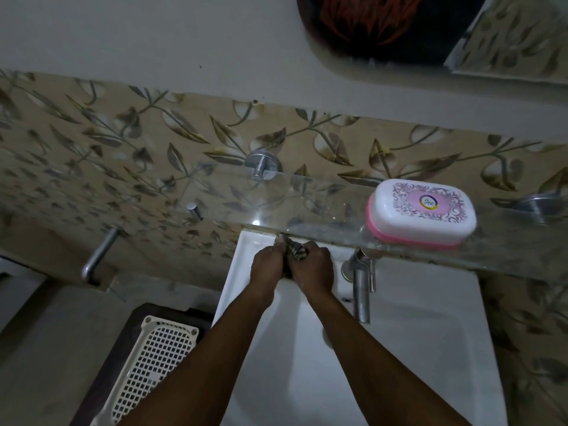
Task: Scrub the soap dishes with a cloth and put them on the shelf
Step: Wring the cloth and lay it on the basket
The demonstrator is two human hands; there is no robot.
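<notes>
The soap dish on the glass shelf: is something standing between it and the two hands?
Nothing visible blocks it. The soap dish sits on the glass shelf, up and right of both hands, which grip a cloth over the sink.

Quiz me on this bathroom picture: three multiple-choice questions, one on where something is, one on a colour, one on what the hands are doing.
1. Where is the soap box?
A. in the sink
B. on the glass shelf
C. in the basket

2. What colour is the soap box's base?
A. pink
B. green
C. black

3. What are the left hand and right hand doing?
A. resting open and apart
B. turning the tap
C. both gripping a cloth

Answers:
1. B, it sits on the shelf's right part, above the sink.
2. A, a pink rim shows under the white lid.
3. C, both fists close round the patterned cloth.
</notes>
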